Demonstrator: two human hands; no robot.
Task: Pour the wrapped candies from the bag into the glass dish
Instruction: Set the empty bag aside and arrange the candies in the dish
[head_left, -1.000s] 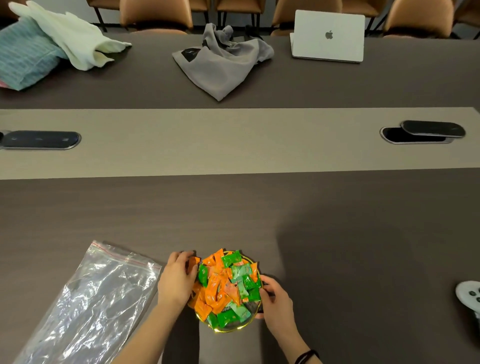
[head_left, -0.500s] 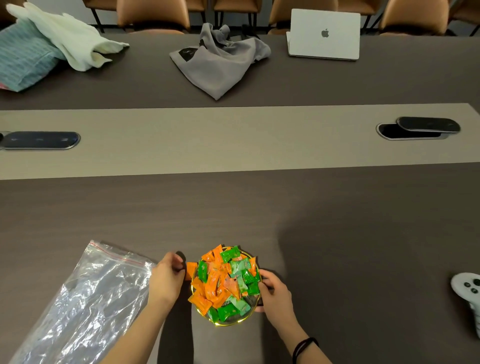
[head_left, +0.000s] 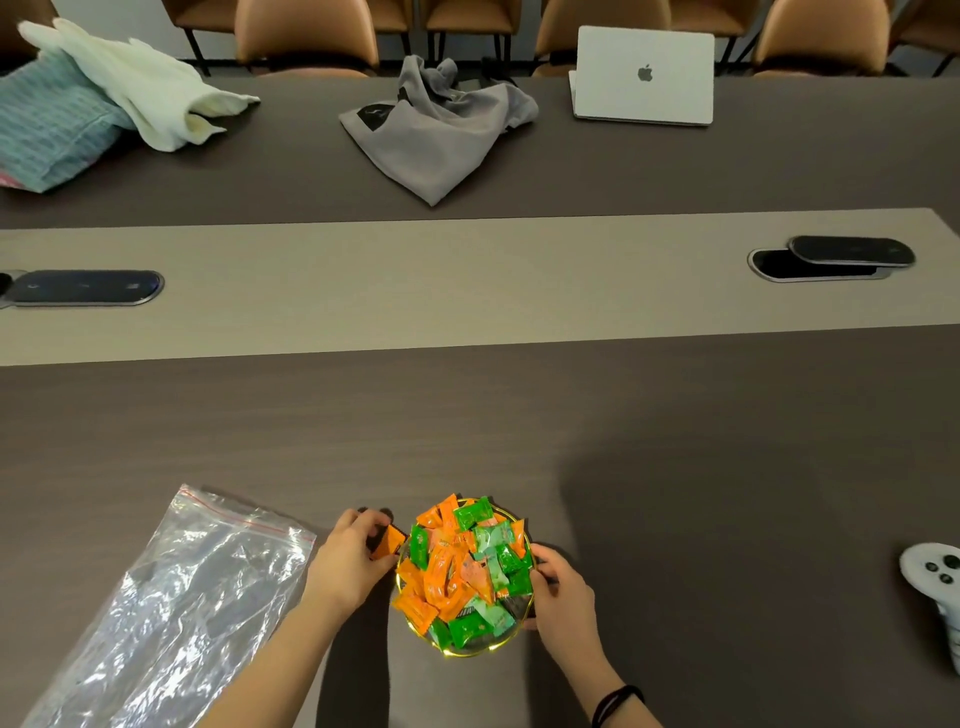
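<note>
The glass dish (head_left: 465, 647) sits close to the near edge of the table (head_left: 675, 493), heaped with orange and green wrapped candies (head_left: 462, 566) that rise above its gold rim. The left hand (head_left: 349, 564) pinches one stray orange candy (head_left: 388, 541) between its fingertips, just beside the dish's left rim. The right hand (head_left: 558, 590) curls against the right rim, fingers bent around it, steadying it.

The main risk, as I judge it, is the pile itself: it is mounded high, so dropping the stray piece on top or nudging the rim could send wrappers sliding off onto the table. The dish is also near the table's edge, so a firm push toward the person could carry it off.

The bag (head_left: 171, 613) lies flat and looks empty, left of the dish. Its long axis runs diagonally, with the red-lined zip mouth pointing toward the far edge and the closed end toward the near left corner.
</note>
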